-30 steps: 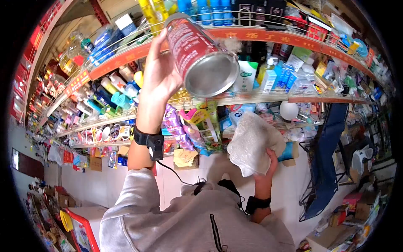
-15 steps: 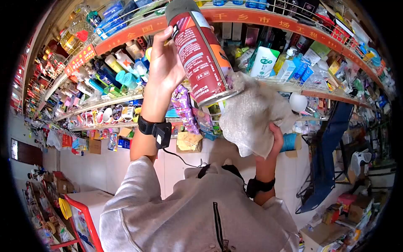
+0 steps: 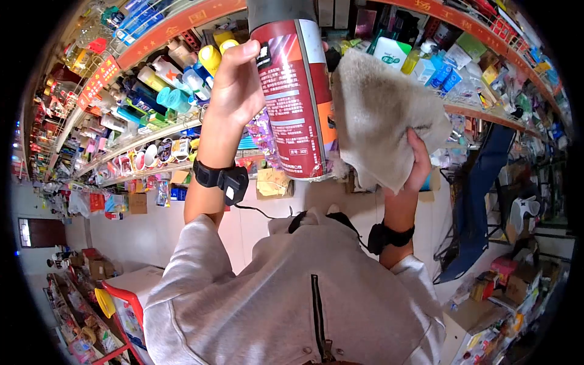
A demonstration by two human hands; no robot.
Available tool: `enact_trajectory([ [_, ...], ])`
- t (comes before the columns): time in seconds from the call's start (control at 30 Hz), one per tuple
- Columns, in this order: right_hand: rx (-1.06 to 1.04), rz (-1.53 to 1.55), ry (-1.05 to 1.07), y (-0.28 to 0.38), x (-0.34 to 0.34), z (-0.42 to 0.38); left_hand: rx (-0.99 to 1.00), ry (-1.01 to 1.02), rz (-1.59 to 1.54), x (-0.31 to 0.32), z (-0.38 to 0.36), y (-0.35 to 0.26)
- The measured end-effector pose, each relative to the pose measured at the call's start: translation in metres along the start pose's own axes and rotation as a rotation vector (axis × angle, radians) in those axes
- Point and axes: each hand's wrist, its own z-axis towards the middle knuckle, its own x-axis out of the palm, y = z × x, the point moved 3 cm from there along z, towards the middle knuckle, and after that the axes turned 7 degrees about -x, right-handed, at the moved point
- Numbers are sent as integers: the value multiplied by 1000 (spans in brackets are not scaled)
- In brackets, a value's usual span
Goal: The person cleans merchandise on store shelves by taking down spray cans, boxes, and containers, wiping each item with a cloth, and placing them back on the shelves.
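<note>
A dark red spray can (image 3: 296, 109) with a grey top and white printed label stands nearly upright close to the camera. My left hand (image 3: 236, 79) is closed round its left side, thumb in front; the other fingers are hidden behind it. A pale, greyish-beige cloth (image 3: 380, 115) hangs at the can's right side. My right hand (image 3: 420, 163) grips this cloth by its lower right part, with the thumb on the near face. Whether the cloth's far side touches the can is hard to see.
Shelves with a red lettered edge (image 3: 201, 15) hold bottles, such as yellow ones (image 3: 210, 59), and a white-and-green pack (image 3: 390, 52). A cardboard box (image 3: 274, 184) sits low beneath. To the right stands a dark blue folding chair or bed (image 3: 477, 213); a red-framed stand (image 3: 125, 298) is lower left.
The can has turned from tilted to nearly upright and sits lower and nearer. The cloth has moved right and up, off the can's bottom edge to its side.
</note>
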Motion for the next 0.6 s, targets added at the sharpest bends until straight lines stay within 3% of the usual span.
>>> enact_trajectory([
  [0.1,64,53,58,-5,-1,3,20,-143,70,-11,-5,1],
  [0.2,84,-1,56,-6,19,1,12,-56,227,-5,-7,8],
  [0.23,75,5,52,-8,22,3,31,-112,288,-3,-6,13],
  [0.4,105,-66,230,-22,34,11,-18,-104,363,6,-3,32],
  [0.47,122,-130,294,-24,38,12,14,-263,399,7,-7,40],
  [0.5,111,-144,301,-28,36,13,137,-335,427,6,-8,44],
  [0.6,83,-159,304,-44,32,13,129,-482,574,11,-14,49],
])
